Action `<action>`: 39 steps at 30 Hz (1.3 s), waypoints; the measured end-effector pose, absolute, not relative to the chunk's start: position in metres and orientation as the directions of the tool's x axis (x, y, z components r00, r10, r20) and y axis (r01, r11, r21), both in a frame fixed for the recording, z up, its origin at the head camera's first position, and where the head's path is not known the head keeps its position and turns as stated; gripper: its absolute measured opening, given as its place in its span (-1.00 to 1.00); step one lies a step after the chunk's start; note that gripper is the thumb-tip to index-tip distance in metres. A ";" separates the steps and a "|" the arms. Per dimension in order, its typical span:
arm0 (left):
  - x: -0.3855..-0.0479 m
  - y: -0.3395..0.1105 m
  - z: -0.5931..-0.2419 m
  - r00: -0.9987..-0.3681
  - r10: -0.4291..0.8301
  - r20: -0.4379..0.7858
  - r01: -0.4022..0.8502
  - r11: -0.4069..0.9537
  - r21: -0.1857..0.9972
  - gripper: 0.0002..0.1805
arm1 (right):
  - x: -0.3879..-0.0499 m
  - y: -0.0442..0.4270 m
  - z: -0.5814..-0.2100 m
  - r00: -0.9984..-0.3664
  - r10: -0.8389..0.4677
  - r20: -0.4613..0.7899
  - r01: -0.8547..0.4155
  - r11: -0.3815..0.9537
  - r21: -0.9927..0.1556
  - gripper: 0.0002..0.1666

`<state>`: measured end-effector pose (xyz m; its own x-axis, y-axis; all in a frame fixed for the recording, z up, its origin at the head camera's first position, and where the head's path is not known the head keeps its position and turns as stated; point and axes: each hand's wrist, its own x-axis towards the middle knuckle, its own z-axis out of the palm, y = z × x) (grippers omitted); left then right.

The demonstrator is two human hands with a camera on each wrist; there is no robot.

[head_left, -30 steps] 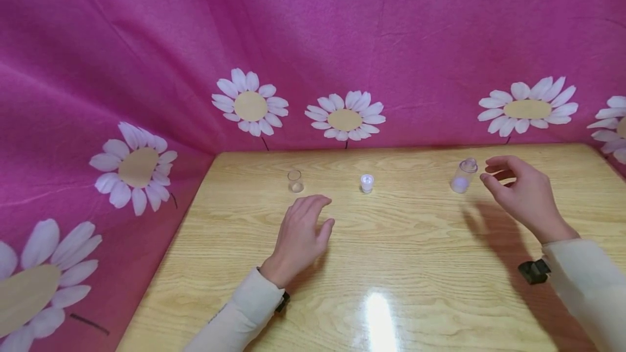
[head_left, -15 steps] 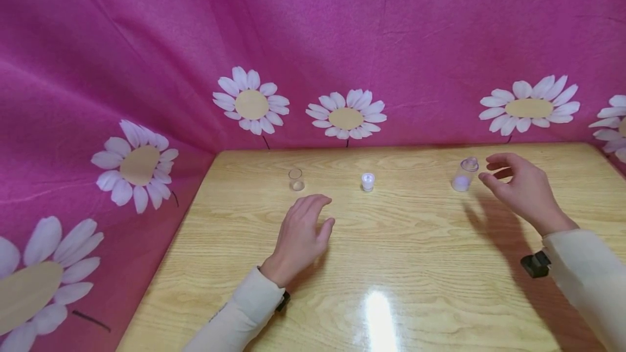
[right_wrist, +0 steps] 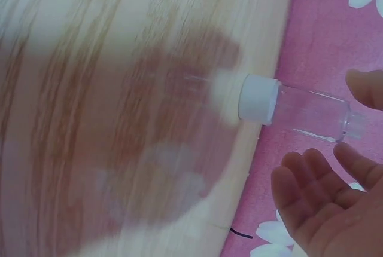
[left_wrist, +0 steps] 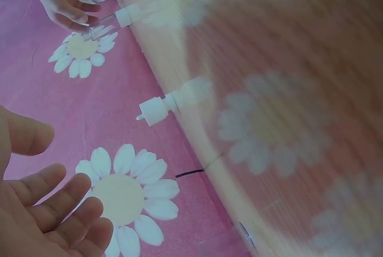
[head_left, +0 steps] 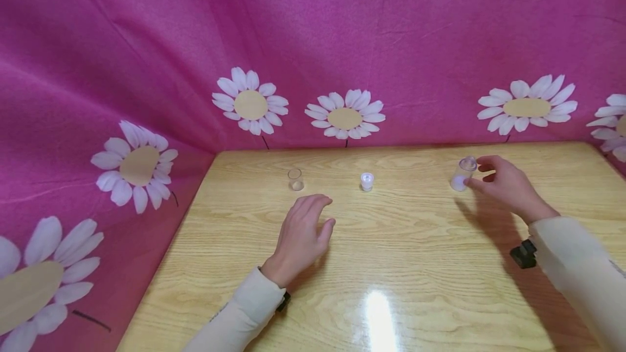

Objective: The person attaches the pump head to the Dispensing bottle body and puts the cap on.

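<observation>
A clear cylinder with a white base (head_left: 462, 175) stands on the wooden table at the back right. My right hand (head_left: 509, 186) is right beside it, its thumb and fingers spread on either side. In the right wrist view a gap shows between the fingers and the cylinder's clear wall (right_wrist: 311, 113). A small white nozzle-like piece (head_left: 367, 182) stands upright at the back middle; its pointed tip shows in the left wrist view. Left of it is a small clear cup (head_left: 295, 180). My left hand (head_left: 299, 235) hovers just in front of the cup, fingers relaxed, holding nothing.
The wooden table (head_left: 391, 243) ends at a pink cloth (head_left: 415, 42) with white flowers, hung behind and at the left. A bright light reflection lies on the front middle of the tabletop.
My right hand has moved left towards the clear cylinder, and its thumb now overlaps the white base in the head view. The left hand and the three objects have stayed in place.
</observation>
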<state>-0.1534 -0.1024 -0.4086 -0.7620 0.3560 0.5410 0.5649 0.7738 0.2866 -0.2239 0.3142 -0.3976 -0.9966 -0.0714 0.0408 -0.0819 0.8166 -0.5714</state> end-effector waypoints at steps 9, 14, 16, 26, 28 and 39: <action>-0.153 -0.103 -0.409 -0.762 0.354 0.541 0.564 0.775 0.286 -0.65 | -0.234 0.313 -0.403 -0.998 -0.066 0.004 -0.057 0.824 -0.564 -0.15; -0.152 -0.105 -0.411 -0.770 0.360 0.527 0.558 0.780 0.284 -0.64 | -0.240 0.311 -0.406 -0.998 -0.059 0.037 -0.070 0.821 -0.566 -0.21; -0.152 -0.106 -0.412 -0.769 0.361 0.527 0.559 0.780 0.283 -0.64 | -0.242 0.311 -0.406 -0.997 -0.053 0.050 -0.072 0.820 -0.568 -0.24; -0.153 -0.108 -0.414 -0.747 0.362 0.558 0.577 0.771 0.271 -0.66 | -0.245 0.310 -0.407 -0.997 -0.037 0.072 -0.071 0.824 -0.562 -0.30; -0.153 -0.108 -0.414 -0.749 0.362 0.555 0.575 0.771 0.274 -0.66 | -0.245 0.309 -0.406 -0.997 -0.036 0.063 -0.066 0.823 -0.564 -0.30; -0.151 -0.109 -0.414 -0.763 0.352 0.542 0.563 0.775 0.289 -0.66 | -0.244 0.309 -0.408 -0.998 -0.035 0.056 -0.061 0.815 -0.577 -0.33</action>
<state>-0.1512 -0.1091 -0.4142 -0.7628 0.3522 0.5423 0.5628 0.7745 0.2887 -0.2445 0.3087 -0.4084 -0.9978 -0.0348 0.0563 -0.0609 0.8147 -0.5767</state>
